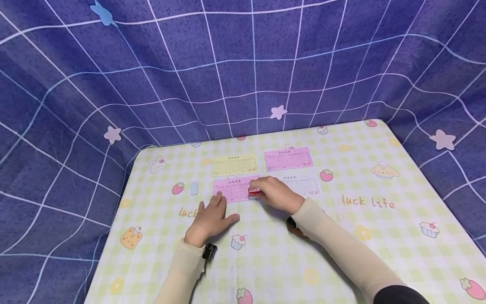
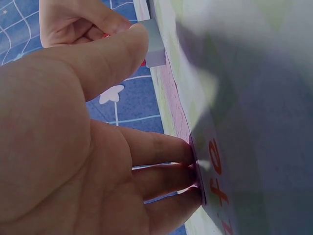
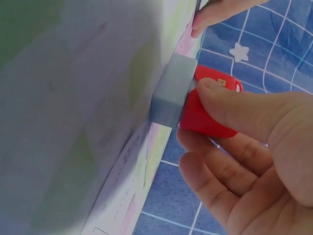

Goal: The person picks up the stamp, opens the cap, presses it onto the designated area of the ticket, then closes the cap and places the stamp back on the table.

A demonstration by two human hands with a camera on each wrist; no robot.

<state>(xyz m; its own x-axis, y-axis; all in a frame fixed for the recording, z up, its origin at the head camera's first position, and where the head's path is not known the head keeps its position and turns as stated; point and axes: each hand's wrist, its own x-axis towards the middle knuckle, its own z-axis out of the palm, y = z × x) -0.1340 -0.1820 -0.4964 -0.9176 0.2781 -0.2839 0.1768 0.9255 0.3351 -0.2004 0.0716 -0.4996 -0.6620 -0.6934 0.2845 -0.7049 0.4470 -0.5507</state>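
My right hand (image 1: 276,193) pinches a red stamp (image 3: 208,120) with a grey base between thumb and fingers. In the right wrist view the base stands on or just over the paper; I cannot tell whether it presses. Beneath it, the lower pink printed slip (image 1: 231,193) lies at its right end under the stamp. My left hand (image 1: 212,217) rests its fingertips on that slip's lower left edge, fingers extended and thumb spread. A white slip (image 1: 301,187) lies partly behind the right hand, with a small red mark at its lower right corner.
A yellow slip (image 1: 235,164) and another pink slip (image 1: 287,159) lie farther back, each with a red corner mark. A small pale blue block (image 1: 194,188) sits left of the slips. The patterned tablecloth (image 1: 265,270) covers the table; a blue curtain (image 1: 243,76) hangs behind.
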